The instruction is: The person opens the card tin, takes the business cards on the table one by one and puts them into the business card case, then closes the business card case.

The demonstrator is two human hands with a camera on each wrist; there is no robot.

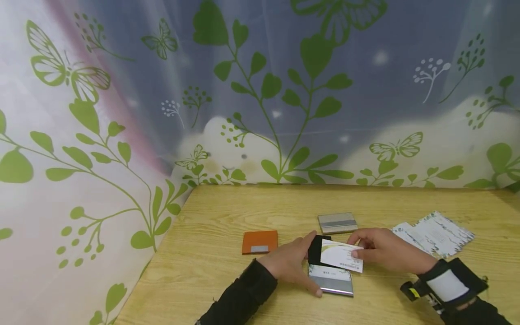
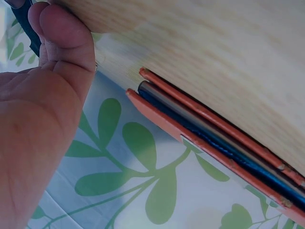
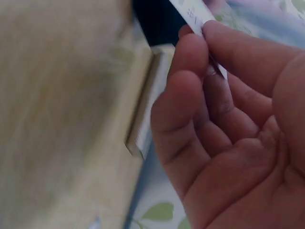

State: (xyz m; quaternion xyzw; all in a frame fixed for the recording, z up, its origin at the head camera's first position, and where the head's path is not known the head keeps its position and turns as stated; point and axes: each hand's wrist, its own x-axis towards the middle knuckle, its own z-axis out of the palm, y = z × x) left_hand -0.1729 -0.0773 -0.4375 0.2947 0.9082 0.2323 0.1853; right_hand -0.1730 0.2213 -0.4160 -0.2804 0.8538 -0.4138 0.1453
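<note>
A card case (image 1: pixel 339 286) with a silver band lies unfolded on the table, its black flap (image 1: pixel 314 253) turned away from me. Printed white paper shows inside it. My left hand (image 1: pixel 290 264) holds the case at its left side, thumb at the near corner and fingers along the flap. Between thumb and fingers my right hand (image 1: pixel 386 250) pinches a white business card (image 1: pixel 339 256) with a gold curve and small print. The card is over the case, covering part of the flap. In the right wrist view the card (image 3: pixel 194 16) appears nearly edge-on.
An orange card case (image 1: pixel 260 242) lies left of the left hand. Beyond the hands is a grey-beige case (image 1: pixel 337 223) with a silver band. Leaf-patterned cards (image 1: pixel 440 234) lie at the right, partly behind the right forearm. Patterned curtains (image 1: pixel 264 90) border the table's back and left.
</note>
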